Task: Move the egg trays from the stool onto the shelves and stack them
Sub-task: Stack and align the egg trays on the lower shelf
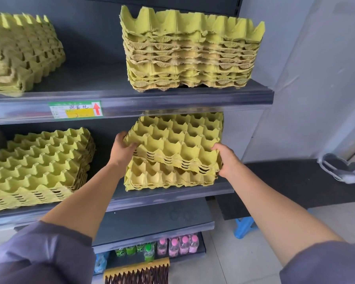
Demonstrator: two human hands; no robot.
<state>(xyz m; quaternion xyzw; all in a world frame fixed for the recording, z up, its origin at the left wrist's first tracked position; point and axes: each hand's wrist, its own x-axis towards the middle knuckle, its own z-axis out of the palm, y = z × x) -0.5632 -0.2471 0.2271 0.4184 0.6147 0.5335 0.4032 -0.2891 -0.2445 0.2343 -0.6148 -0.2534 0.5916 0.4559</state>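
Note:
I hold a small bundle of yellow-green pulp egg trays (pixel 178 140) tilted, its front edge raised, over a low stack of trays (pixel 168 177) on the right of the middle shelf (pixel 172 196). My left hand (pixel 123 147) grips the bundle's front-left corner. My right hand (pixel 225 158) grips its front-right corner. Other tray stacks stand on the middle shelf at left (pixel 39 167), on the upper shelf at right (pixel 191 52) and at upper left (pixel 23 52). Just a corner of the blue stool (pixel 244 227) shows, low at right.
The upper shelf's front rail (pixel 172 103) hangs close over the held bundle and carries a price label (pixel 75 110). Bottles (pixel 178 245) stand on the lowest shelf. A black mat (pixel 285 183) with a grey slipper (pixel 342 168) lies at right by the white wall.

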